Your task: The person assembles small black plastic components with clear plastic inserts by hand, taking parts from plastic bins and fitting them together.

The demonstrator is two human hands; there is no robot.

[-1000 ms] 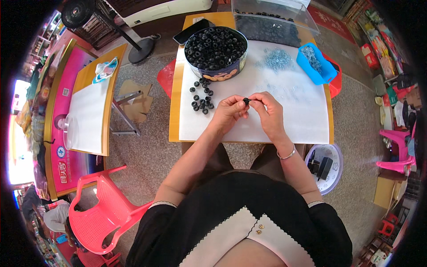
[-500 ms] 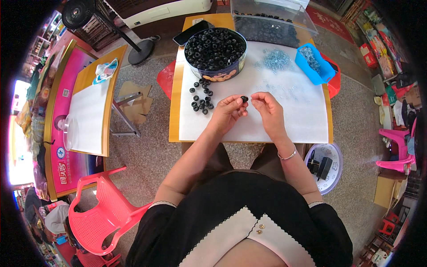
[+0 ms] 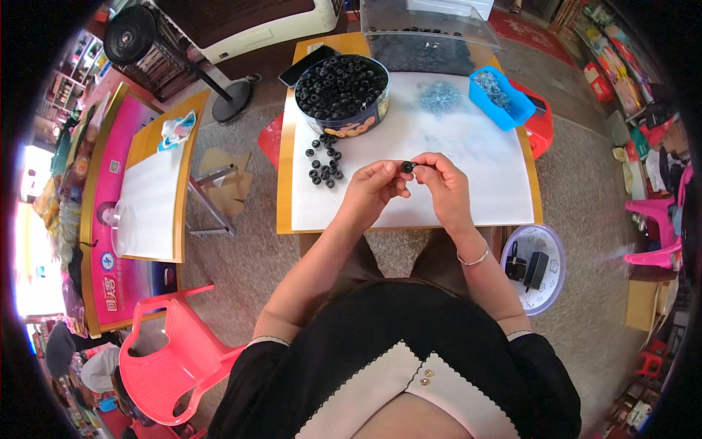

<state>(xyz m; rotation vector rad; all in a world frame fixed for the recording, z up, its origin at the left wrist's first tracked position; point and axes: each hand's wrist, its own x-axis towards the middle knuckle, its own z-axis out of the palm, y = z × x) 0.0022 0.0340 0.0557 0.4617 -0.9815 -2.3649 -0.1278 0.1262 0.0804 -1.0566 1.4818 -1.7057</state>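
Between the thumb and forefinger of my left hand (image 3: pixel 374 186) is a small black ring-shaped piece (image 3: pixel 407 167) with a hole in its middle. My right hand (image 3: pixel 444 186) is closed in a pinch right at that piece's right side; whatever its fingertips hold is too small to make out. Several loose black pieces (image 3: pixel 316 164) of the same kind lie left of my hands. Behind them stands a round tin (image 3: pixel 365 121) heaped with more. Tiny clear bluish parts (image 3: pixel 439 99) are spread on the white tabletop (image 3: pixel 351 212) beyond my right hand.
A blue basket (image 3: pixel 521 113) of small clear parts sits at the back right, next to a clear plastic bin (image 3: pixel 431 47) holding dark pieces. A dark phone (image 3: pixel 292 75) lies behind the tin. A pink chair (image 3: pixel 175 351) and a white tub (image 3: pixel 552 289) flank me on the floor.
My right fingertips have come left, from just apart to meeting the black piece in my left hand. The whole view has shifted slightly, with the table appearing a little further left.
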